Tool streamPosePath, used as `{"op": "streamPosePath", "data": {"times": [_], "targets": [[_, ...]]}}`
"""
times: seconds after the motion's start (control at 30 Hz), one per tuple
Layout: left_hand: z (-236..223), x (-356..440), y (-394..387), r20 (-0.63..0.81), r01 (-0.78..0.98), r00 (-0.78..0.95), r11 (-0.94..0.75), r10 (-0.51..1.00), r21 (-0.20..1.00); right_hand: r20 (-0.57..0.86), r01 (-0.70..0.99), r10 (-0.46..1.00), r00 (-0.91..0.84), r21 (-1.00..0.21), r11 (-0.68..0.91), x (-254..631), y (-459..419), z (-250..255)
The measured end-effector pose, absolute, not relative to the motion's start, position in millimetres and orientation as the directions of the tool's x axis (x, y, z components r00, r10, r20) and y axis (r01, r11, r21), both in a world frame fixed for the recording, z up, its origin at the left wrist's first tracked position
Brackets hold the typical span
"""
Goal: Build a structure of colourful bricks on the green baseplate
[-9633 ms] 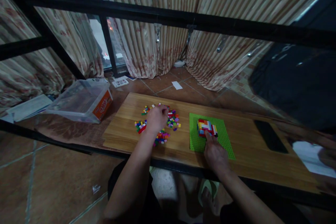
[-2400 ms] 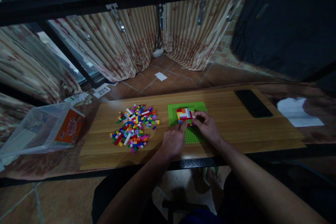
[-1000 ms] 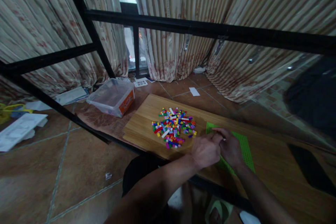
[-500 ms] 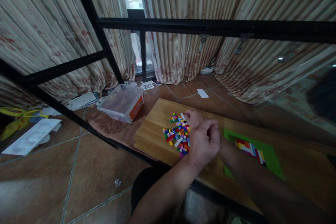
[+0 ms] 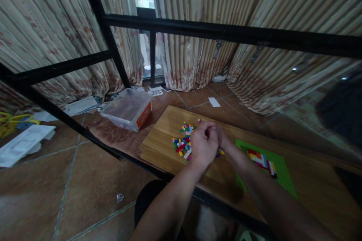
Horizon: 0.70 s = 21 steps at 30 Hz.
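My left hand (image 5: 204, 146) is curled, fingers bent inward, above the right side of a pile of small toy building bricks (image 5: 183, 145). Against it, on the right, my right hand (image 5: 221, 138) is also curled, its fingertips largely hidden behind the left. Whatever the fingers hold is out of sight. Loose multicoloured bricks spread over the wooden board (image 5: 158, 135), some of them covered by my hands. Beneath my right forearm lies a green baseplate (image 5: 279, 165), bearing a flat patch of joined bricks (image 5: 261, 161) in red, yellow, white and blue.
A clear plastic tub (image 5: 127, 109) with an orange label stands beyond the board's left end. Black metal bars (image 5: 181, 28) cross in front of striped curtains (image 5: 192, 60). A white card (image 5: 214, 102) and a white moulded tray (image 5: 25, 143) lie on the tiled floor.
My right hand has drawn back from the bricks to meet my left hand. Both hands sit a little further left in view, and the whole view has shifted slightly.
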State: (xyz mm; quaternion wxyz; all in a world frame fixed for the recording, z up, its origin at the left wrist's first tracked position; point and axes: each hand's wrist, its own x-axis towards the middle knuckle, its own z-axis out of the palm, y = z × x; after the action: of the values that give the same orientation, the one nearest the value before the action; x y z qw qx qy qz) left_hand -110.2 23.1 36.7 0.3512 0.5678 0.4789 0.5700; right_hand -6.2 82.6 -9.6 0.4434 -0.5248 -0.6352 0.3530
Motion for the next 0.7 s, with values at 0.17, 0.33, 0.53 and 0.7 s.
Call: {"op": "streamPosePath", "data": {"times": [0.17,0.33,0.53,0.7], "targets": [[24,-118,36,0.079,0.329,-0.096,-0.043,0.992,0.943,0.008,0.089,0.997,-0.078,-0.996,0.015,24,40,1],[17,-101,26,-0.213,0.016,0.275,0.217,0.937,0.976,-0.083,-0.257,0.993,-0.079,-0.961,-0.101,43,-5,4],[20,-85,11,-0.179,-0.063,0.514,0.245,0.839,0.967,-0.083,-0.308,0.996,0.040,-0.949,-0.067,52,-32,8],[5,-75,0,-0.155,0.213,0.610,0.027,0.777,0.977,-0.149,-0.284,0.938,0.312,-0.957,-0.057,63,-68,-14]]}}
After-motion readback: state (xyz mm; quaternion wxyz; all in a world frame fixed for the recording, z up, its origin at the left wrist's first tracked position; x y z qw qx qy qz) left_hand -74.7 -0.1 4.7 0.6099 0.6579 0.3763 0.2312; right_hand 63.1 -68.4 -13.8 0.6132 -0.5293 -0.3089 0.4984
